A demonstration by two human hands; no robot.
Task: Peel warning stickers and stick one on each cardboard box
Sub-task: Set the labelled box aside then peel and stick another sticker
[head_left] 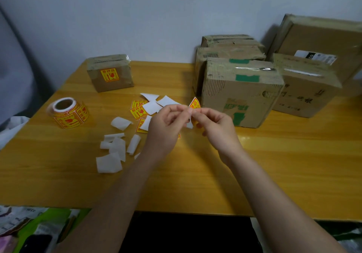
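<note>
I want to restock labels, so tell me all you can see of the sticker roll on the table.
The sticker roll lies on its side on the yellow wooden table, at the left and apart from both hands. It has a white, hollow core and is wound with yellow labels printed in red. Its loose end curls against the outside. Nothing but the table touches it.

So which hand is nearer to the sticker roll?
Left. The left hand is to the right of the sticker roll; the right hand is farther right, beyond the left one.
</note>
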